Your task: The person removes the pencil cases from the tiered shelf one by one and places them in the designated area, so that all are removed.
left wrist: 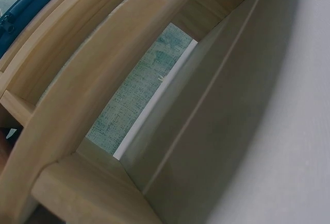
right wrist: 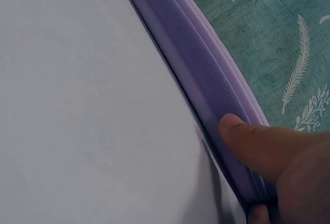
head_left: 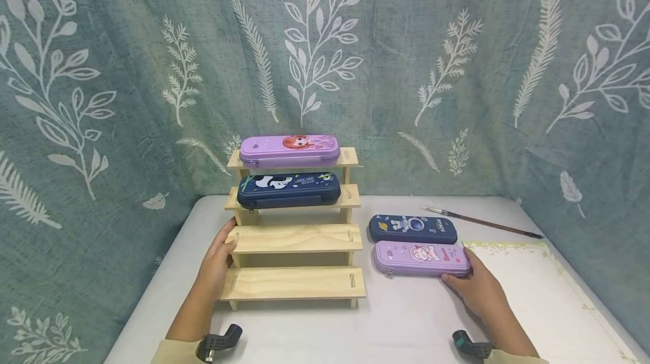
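A wooden stepped rack point(head_left: 294, 284) with several tiers stands on the table. My left hand point(head_left: 217, 257) grips its left side at the second tier from the bottom; part of the fingers is hidden behind the wood. On the top tier lies a purple pencil case point(head_left: 274, 149) with a red-haired girl, and below it a navy panda pencil case point(head_left: 289, 190). Right of the rack, a lilac pencil case point(head_left: 406, 259) with a pink cartoon figure lies flat. My right hand point(head_left: 479, 285) holds its right end, the thumb point(right wrist: 252, 141) along the zipped front side.
Just behind the lilac case lies a navy astronaut pencil case point(head_left: 413, 229). A paintbrush point(head_left: 487, 223) lies at the back right, beyond a pale sheet with a leafy border point(head_left: 548, 302). A patterned green cloth point(head_left: 386, 87) hangs around the table.
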A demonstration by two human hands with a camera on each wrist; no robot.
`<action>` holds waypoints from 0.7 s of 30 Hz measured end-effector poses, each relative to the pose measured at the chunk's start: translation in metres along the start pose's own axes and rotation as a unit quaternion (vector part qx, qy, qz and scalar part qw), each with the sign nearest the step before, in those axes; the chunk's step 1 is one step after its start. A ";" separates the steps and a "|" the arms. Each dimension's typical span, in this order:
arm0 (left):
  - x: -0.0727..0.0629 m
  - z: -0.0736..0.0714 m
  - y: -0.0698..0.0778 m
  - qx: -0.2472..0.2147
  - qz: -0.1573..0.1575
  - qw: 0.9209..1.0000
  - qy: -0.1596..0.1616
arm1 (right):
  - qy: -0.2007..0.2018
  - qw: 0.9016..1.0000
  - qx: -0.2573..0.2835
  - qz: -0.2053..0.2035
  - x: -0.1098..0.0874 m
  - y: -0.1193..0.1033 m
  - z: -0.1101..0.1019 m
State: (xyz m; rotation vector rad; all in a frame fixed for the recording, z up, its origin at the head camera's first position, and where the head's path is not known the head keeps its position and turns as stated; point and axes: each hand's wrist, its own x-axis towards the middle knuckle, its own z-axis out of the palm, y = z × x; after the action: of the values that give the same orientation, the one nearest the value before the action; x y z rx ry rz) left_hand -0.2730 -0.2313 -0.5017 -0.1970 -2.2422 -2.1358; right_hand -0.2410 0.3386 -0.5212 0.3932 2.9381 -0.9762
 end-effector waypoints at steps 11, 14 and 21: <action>-0.002 0.001 0.000 -0.002 -0.006 1.000 0.004 | -0.014 1.000 0.009 -0.014 0.000 0.004 0.002; -0.001 0.002 0.001 0.000 -0.012 1.000 0.008 | -0.003 1.000 0.014 -0.028 -0.001 0.001 0.002; 0.000 0.002 0.002 0.007 -0.028 0.999 0.019 | 0.029 0.998 0.019 -0.056 -0.006 -0.010 0.000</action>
State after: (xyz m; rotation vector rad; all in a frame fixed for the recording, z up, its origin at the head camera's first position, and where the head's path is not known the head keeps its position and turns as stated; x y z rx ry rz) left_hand -0.2728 -0.2295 -0.4997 -0.0944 -2.2678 -2.1307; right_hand -0.2381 0.3294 -0.5147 0.2661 3.0267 -1.0525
